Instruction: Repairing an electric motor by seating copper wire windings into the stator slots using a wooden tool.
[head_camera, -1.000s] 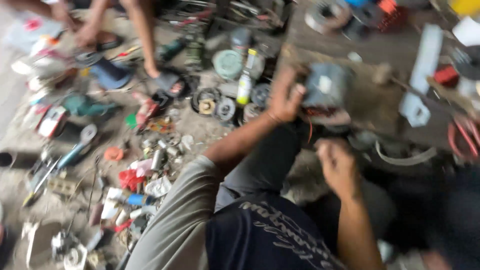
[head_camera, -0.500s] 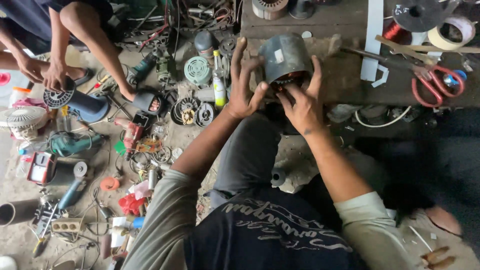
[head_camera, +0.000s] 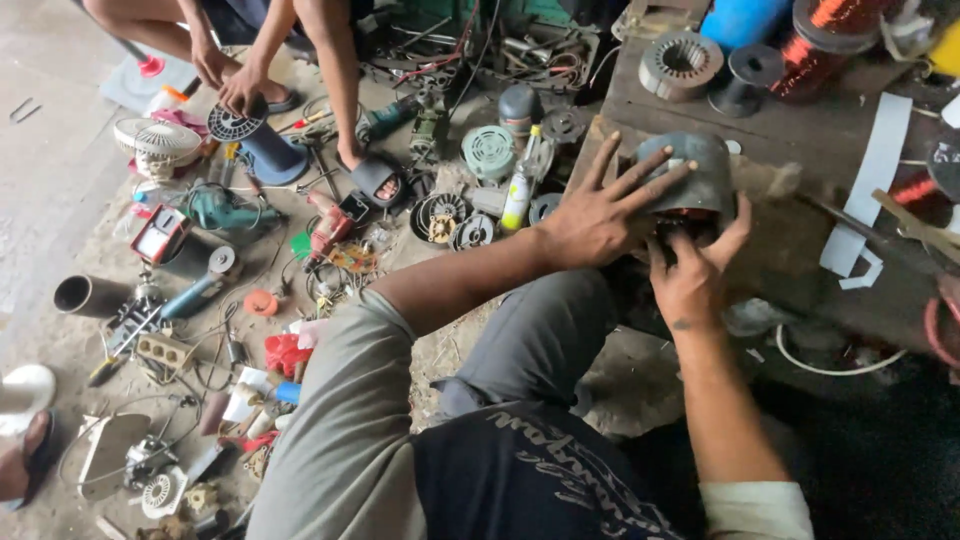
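- Both hands are on the grey motor housing (head_camera: 700, 175), which sits on the wooden bench (head_camera: 780, 130) near its front edge.
- Left hand (head_camera: 600, 215) lies flat, fingers spread over its left side; right hand (head_camera: 690, 280) cups it from below, fingers curled.
- Looks like the steadying/inspecting stage; turning it probably needs a firmer two-handed grip.
- Its axis seems to run toward the person, with the open, copper-wound end facing them.

A dusty floor (head_camera: 60, 200) on the left carries scattered motor parts, a white fan (head_camera: 155, 145) and tools. On the right, a dark wooden tabletop (head_camera: 800, 140) holds a grey motor housing (head_camera: 700, 175) and copper wire spools (head_camera: 825, 45).
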